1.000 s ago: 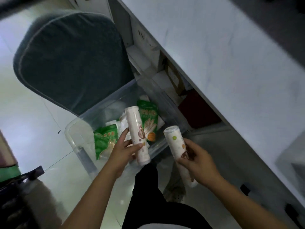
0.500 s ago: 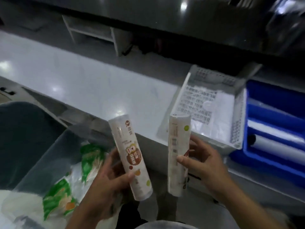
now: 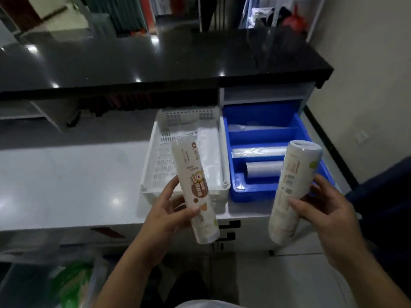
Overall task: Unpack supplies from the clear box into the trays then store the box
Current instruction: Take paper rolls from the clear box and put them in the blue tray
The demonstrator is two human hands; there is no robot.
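My left hand [image 3: 169,213] grips a white printed roll [image 3: 193,185], held upright in front of the white perforated tray [image 3: 155,156] on the counter. My right hand [image 3: 327,215] grips a second white roll [image 3: 291,187] in front of the blue divided tray [image 3: 262,116]. The blue tray holds a white roll [image 3: 262,168] and clear wrapped rolls in its compartments. The white tray has white plastic lying in it. The clear box [image 3: 93,278] shows at the bottom left on the floor, with green packets [image 3: 71,281] inside.
The white counter [image 3: 66,181] stretches left of the trays. Above it runs a black glossy shelf [image 3: 155,58]. Drawer handles [image 3: 229,230] sit below the counter edge. A wall stands at the right.
My view has swung up from the box to the counter. Both hands have carried their rolls up and right, in front of the two trays, and have moved further apart.
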